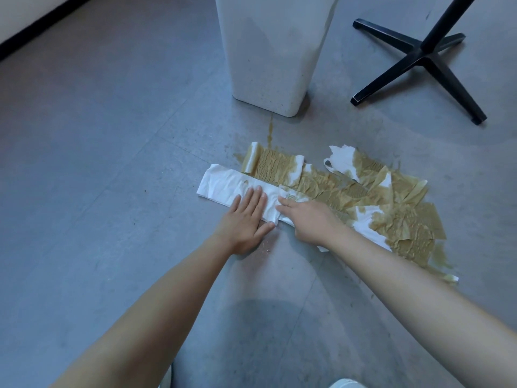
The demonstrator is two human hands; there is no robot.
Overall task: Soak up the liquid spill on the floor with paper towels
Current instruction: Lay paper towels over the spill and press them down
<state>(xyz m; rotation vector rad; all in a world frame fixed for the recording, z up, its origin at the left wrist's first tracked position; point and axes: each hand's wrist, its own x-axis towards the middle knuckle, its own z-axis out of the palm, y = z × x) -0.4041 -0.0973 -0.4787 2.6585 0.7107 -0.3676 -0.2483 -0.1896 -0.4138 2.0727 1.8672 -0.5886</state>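
Observation:
Several paper towels [330,189] lie across the grey floor, most of them soaked tan-brown by the spill. A thin streak of the brown liquid [270,133] runs from the towels toward the white bin. One dry white towel strip [223,186] lies at the left end. My left hand [246,217] rests flat on that strip with fingers spread. Just to its right, my right hand [307,222] presses the next towel down, fingers pointing left. Neither hand grips anything.
A tall white speckled bin [268,57] stands just beyond the towels. A black cross-shaped table base [419,60] sits at the upper right. A dark skirting strip [33,32] runs along the wall at the upper left. My shoe tips [344,383] show at the bottom edge.

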